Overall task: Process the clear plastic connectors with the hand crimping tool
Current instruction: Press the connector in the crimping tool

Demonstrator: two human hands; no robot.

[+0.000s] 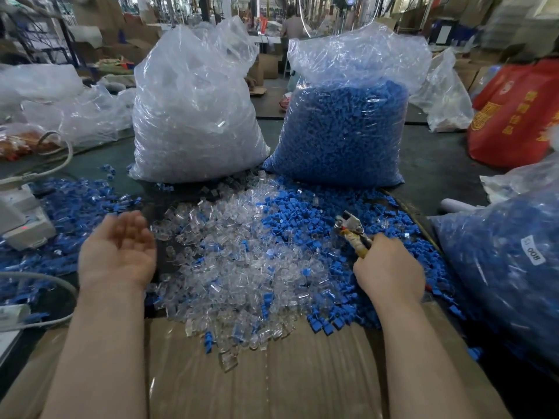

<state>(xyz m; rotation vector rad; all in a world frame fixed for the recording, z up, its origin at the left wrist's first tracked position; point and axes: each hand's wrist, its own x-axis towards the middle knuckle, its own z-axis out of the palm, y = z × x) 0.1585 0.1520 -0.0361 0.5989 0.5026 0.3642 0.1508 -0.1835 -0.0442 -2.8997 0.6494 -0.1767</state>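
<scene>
At a cluttered factory bench, my right hand (390, 267) grips the yellow-wrapped handles of the hand crimping tool (352, 232), its metal head raised and pointing away from me over the blue caps (305, 216); my left hand (118, 252) hovers palm up, fingers relaxed and holding nothing, over the left edge of the heap; the clear plastic connectors (230, 267) lie in a loose mound between my two hands, spilling onto the flattened cardboard (272, 382) nearest me and mingling with blue caps on their right; behind the mound stand two tall plastic sacks, the left sack (193, 110) filled with clear pieces, the right sack (348, 122) with blue ones.
</scene>
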